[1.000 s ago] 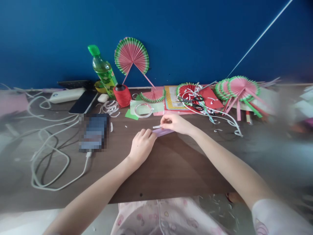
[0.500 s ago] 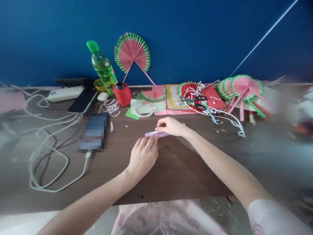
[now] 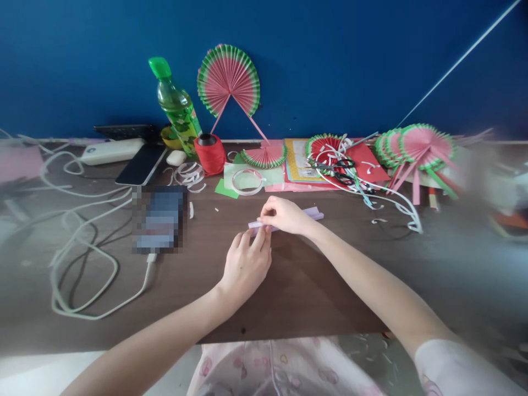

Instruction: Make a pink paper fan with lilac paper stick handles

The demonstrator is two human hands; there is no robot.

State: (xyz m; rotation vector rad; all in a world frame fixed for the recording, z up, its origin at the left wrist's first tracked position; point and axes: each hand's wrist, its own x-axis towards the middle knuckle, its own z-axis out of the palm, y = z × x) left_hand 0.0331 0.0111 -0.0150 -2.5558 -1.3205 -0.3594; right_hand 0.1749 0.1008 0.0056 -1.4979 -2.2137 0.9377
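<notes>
A folded purple paper strip (image 3: 312, 213) lies on the brown table (image 3: 289, 286) in front of me. My right hand (image 3: 284, 214) rests on top of the strip's middle, fingers curled and pinching it. My left hand (image 3: 247, 264) sits just below the strip's left end, its fingertips stretched up and touching the paper. Both ends of the strip stick out past my right hand.
A phone (image 3: 159, 219) on a white cable (image 3: 82, 264) lies left. Behind stand a green bottle (image 3: 175, 107), red thread spool (image 3: 210, 154), tape ring (image 3: 247, 181), scissors (image 3: 336, 169) among white scraps, and watermelon paper fans (image 3: 229, 80) against the blue wall and at the right (image 3: 416, 147).
The purple strip has come out longer to the right of my right hand. My left hand slid down and back, its fingers now stretched toward the strip's left end.
</notes>
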